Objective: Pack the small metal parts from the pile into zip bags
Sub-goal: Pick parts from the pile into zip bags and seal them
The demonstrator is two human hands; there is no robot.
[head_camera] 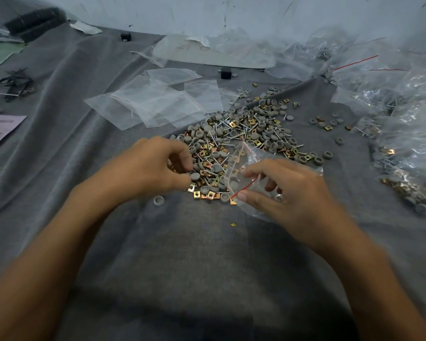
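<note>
A pile of small parts (246, 134) lies on the grey cloth (194, 242): grey round caps, brass-coloured square clips and silver screws. My right hand (288, 193) holds a clear zip bag (241, 166) with a red strip, its mouth held open toward the pile. Some parts sit inside the bag. My left hand (155, 166) hovers at the pile's near left edge with curled fingers, pinching a grey cap (195, 176) and holding small brass parts.
Several empty zip bags (158, 102) lie flat behind the pile. Filled bags (408, 148) are heaped at the right. One grey cap (158, 200) lies loose near my left wrist. A paper sheet (0, 129) and black ties (15, 82) sit at the left.
</note>
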